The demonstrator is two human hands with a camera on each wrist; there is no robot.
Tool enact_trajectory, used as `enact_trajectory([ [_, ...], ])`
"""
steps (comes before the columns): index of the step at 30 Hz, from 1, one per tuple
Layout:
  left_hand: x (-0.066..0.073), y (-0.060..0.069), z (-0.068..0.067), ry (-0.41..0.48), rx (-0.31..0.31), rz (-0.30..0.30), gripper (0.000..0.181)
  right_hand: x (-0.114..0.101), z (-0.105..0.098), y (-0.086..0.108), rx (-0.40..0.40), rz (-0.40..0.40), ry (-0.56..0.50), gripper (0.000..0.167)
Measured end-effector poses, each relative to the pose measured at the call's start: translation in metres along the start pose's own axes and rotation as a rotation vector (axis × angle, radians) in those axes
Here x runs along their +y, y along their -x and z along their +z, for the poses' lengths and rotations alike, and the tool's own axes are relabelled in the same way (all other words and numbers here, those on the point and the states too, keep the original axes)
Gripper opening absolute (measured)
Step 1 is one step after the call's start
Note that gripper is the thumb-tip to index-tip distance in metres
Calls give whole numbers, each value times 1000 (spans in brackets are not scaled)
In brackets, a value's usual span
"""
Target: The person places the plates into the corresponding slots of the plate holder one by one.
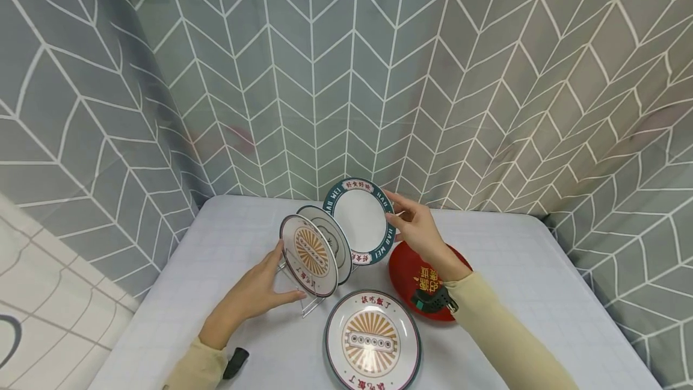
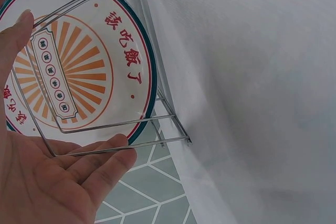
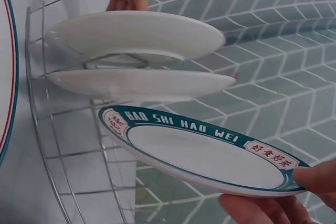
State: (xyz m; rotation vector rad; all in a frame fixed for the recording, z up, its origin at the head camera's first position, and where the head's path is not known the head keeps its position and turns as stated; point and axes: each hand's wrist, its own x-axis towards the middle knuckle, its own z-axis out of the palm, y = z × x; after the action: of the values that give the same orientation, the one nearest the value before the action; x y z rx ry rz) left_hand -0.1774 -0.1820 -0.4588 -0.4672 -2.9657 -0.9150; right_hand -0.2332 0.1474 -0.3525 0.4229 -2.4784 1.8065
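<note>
My right hand [image 1: 414, 227] pinches the edge of a white plate with a green lettered rim [image 1: 360, 221], thumb on its face and fingers beneath. That plate is tilted beside a wire plate rack [image 3: 65, 156]; in the right wrist view its far edge is close to the wires. Two other plates lean in the rack: a sunburst-patterned plate [image 1: 308, 254] at the left end and a second white plate [image 1: 339, 245] behind it. My left hand [image 1: 254, 294] holds the rack's left end, thumb and fingers against the wires [image 2: 115, 124] in front of the sunburst plate.
A second sunburst plate [image 1: 373, 342] lies face up at the table's front, apparently stacked on another. A red plate with yellow characters [image 1: 428, 278] lies under my right forearm. The white-covered table [image 1: 503, 245] ends at a patterned curtain [image 1: 346, 77].
</note>
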Motion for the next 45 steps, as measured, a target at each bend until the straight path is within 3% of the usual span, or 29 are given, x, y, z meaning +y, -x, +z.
enact_trajectory([
  [12, 0, 1, -2, 3, -4, -12, 128, 4, 37, -4, -71, -20, 136, 49],
  [27, 2, 1, -2, 0, -14, -13, 129, 24, 55, -2, -117, -13, 102, 52],
  [35, 1, 0, -4, -14, -8, -14, 128, 25, 59, -2, -100, -14, 115, 53],
  [40, 0, 1, -3, -1, -7, -23, 129, 20, 51, 6, -107, -7, 133, 54],
  [45, 0, 1, -3, -11, -4, -1, 128, 19, 19, 38, -56, 29, 52, 50],
])
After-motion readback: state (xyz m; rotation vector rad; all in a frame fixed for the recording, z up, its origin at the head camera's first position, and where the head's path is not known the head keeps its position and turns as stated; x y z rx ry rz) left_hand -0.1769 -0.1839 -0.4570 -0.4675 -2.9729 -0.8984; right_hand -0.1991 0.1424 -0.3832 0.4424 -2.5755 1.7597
